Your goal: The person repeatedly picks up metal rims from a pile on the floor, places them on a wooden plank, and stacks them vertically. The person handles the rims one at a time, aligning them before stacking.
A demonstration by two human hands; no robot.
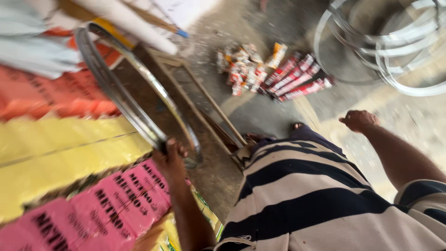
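Metal, dark on its outer band and bright along the inner edge: that is the bicycle wheel rim (134, 100) your left hand (171, 160) grips. Your fingers are curled shut around its near-right arc, low in the hoop, and the rest of the rim rises away from that hand toward the far left, up to the top-left part of the view. Seen from your head it reads as a stretched oval, with its long axis running from the near right, at your fist, to the far left. The rim looks to lean against, or stand just beside, the stacked bundles of coloured paper (69, 139) on the left: red farthest, yellow in the middle, pink nearest you. Motion blur keeps me from saying whether it touches them.

Your right hand (358, 120) is well apart from the rim, out on the right side over the concrete floor (260, 111), and holds nothing. Its fingers look loosely curled, but the blur leaves the exact pose uncertain. So the left hand is the one on the rim, and the right would have to cross in front of your striped shirt (302, 195) to reach it.

Far right, a pile of bare shiny rims (395, 51) lies on the floor. Red-and-white packets (274, 72) lie scattered between them and the held rim, near a wooden frame (204, 100).
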